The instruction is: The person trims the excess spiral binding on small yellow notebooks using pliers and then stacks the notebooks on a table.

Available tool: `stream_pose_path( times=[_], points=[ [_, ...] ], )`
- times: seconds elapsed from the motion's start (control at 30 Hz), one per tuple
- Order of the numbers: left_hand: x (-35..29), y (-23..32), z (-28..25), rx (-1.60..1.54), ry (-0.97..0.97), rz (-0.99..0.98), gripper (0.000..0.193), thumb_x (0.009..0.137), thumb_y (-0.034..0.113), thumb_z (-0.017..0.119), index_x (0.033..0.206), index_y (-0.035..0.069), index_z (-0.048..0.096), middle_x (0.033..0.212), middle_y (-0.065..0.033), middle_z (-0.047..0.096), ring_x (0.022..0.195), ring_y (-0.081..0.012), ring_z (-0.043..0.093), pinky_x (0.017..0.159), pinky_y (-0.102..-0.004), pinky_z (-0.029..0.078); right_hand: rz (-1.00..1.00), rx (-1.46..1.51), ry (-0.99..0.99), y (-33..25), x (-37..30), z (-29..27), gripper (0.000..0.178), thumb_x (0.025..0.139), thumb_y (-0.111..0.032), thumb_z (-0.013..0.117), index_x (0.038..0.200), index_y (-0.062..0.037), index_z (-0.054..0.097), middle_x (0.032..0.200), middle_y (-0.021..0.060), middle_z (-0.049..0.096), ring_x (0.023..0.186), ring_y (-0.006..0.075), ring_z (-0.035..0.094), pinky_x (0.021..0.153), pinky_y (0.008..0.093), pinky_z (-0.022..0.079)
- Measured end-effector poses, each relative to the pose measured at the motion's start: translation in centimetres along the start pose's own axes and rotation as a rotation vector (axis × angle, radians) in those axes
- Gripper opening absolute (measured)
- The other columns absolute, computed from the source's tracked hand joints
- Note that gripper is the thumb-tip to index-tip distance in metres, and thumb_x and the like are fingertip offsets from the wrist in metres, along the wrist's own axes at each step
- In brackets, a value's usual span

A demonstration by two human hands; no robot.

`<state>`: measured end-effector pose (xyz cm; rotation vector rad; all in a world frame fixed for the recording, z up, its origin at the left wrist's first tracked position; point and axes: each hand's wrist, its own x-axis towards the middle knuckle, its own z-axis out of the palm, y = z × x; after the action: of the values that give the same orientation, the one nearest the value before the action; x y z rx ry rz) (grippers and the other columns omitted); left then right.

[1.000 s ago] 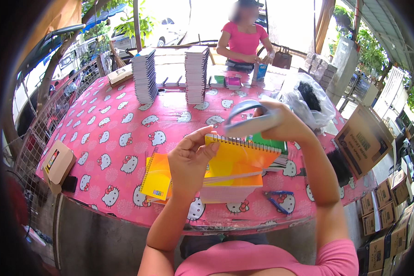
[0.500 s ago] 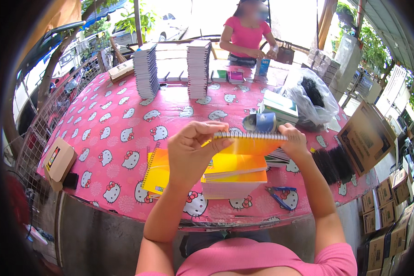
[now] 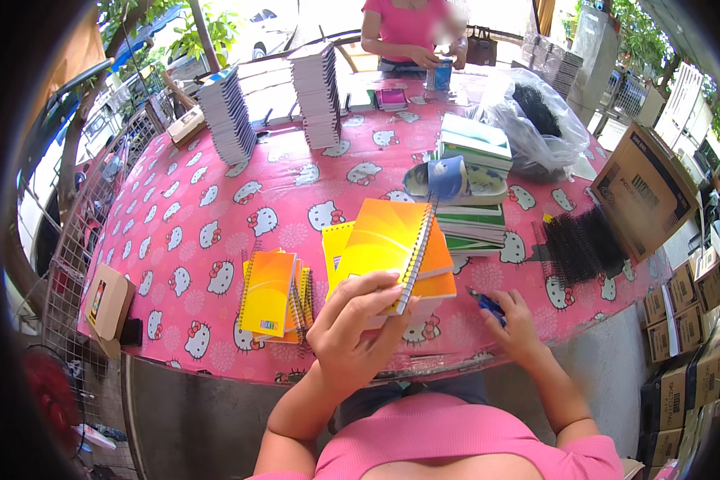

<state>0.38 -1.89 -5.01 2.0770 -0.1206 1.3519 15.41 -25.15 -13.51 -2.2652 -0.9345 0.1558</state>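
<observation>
My left hand (image 3: 354,326) is closed around the lower end of a yellow-orange spiral notebook (image 3: 380,240), held tilted with its coil on the right. Beneath it sits a stack of yellow and orange notebooks (image 3: 438,262), partly hidden by the held one. At the right, my right hand (image 3: 520,330) has its fingers closed on the blue handles of a pair of pliers (image 3: 489,307) at the tabletop. Left of my left hand lies a small pile of spiral-bound yellow-orange notebooks (image 3: 268,294).
Green-edged notebooks (image 3: 472,228) carry a blue slide sandal (image 3: 450,178). Black binding coils (image 3: 580,248) lie by a cardboard box (image 3: 644,192). A plastic bag (image 3: 500,112) and two tall notebook stacks (image 3: 316,96) stand farther back. Across the pink-covered table, another person (image 3: 408,32) handles a blue item.
The notebook has turned from edge-on to cover-up in my left hand. My right hand has left its coil and moved down to the pliers. The view has shifted.
</observation>
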Motion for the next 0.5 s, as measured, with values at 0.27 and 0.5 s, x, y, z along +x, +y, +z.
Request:
stream_pose_path(
  times=[0.27, 0.5],
  points=[
    [0.1, 0.3, 0.4, 0.047, -0.025, 0.077, 0.026, 0.068, -0.005, 0.081, 0.088, 0.001, 0.064, 0.096, -0.0149, 0.069, 0.084, -0.0268, 0.068, 0.071, -0.034, 0.055, -0.635, -0.083, 0.198, -12.8, 0.6, -5.5, 0.05, 0.077, -0.024, 0.074, 0.121, -0.0071, 0.058, 0.105, 0.0143, 0.053, 0.093, 0.0328, 0.054, 0.082, 0.0423, 0.044],
    [-0.3, 0.0, -0.7, 0.013, -0.07, 0.203, 0.018, 0.073, -0.007, 0.071, 0.091, -0.004, 0.067, 0.1, -0.0159, 0.068, 0.086, -0.0294, 0.066, 0.078, -0.0409, 0.054, 0.161, 0.963, -0.841, -10.0, 2.3, -6.0, 0.036, 0.092, -0.027, 0.063, 0.119, -0.0029, 0.059, 0.103, 0.0087, 0.062, 0.089, 0.0174, 0.06, 0.075, 0.0315, 0.049]
  ],
)
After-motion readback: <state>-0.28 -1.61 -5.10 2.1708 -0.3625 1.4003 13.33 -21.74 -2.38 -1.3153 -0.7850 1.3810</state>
